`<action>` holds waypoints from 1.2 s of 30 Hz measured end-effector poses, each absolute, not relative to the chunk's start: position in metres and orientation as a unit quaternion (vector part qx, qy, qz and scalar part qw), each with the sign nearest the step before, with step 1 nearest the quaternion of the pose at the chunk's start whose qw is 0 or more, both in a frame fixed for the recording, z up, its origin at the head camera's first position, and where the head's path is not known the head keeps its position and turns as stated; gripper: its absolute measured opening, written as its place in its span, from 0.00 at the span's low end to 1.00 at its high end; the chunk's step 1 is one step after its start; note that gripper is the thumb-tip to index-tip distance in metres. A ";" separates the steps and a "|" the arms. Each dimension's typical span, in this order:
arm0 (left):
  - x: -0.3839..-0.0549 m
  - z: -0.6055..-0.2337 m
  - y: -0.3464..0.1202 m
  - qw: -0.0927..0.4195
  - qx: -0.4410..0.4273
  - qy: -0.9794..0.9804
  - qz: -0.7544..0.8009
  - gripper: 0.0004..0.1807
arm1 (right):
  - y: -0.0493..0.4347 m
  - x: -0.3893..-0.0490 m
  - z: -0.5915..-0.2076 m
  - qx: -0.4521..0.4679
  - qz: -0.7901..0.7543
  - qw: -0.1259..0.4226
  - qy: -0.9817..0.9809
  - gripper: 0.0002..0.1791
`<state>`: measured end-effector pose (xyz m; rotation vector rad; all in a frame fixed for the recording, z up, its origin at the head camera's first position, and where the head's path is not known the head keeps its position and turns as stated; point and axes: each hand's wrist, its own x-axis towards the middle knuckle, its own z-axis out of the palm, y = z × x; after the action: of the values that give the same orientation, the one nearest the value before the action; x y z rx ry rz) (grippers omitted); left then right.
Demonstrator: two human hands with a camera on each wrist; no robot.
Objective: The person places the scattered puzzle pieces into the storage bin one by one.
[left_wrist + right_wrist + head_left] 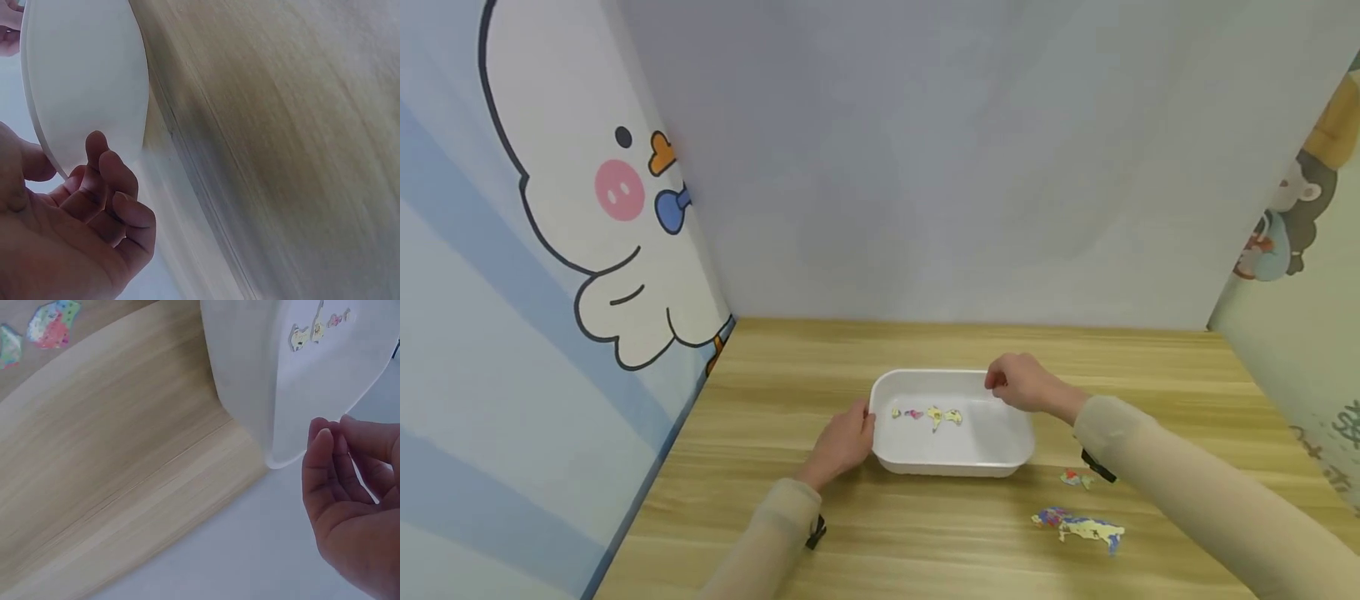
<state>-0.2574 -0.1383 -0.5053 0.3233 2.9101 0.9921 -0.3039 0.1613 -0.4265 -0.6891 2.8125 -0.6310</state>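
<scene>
A white rectangular plastic tray (925, 469) with rounded corners stands on the wooden table in front of me. My left hand (844, 437) holds its left rim; in the left wrist view the thumb is over the edge and the fingers (128, 215) curl under the outside. My right hand (1022, 383) is at the back right corner. In the right wrist view its thumb and fingertips (322, 440) pinch together right at the rim. Inside the tray lies a row of small flat printed pieces (935, 415), yellow and pink.
More flat colourful pieces (1086, 527) lie on the wooden table (760, 375) at the front right, with a smaller red and green pair (1072, 477) just behind them, below the right forearm. A plain pale wall (962, 167) rises behind the table, with cartoon-printed walls on both sides.
</scene>
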 end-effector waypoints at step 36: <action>-0.259 -0.509 -0.136 0.022 0.105 0.944 0.314 0.06 | 0.263 -0.257 -0.459 -0.214 -0.196 0.128 0.948 0.02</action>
<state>-0.2591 -0.1361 -0.5094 0.3249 2.9243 0.9716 -0.2568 0.2632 -0.4589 -0.6231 2.7583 -0.5716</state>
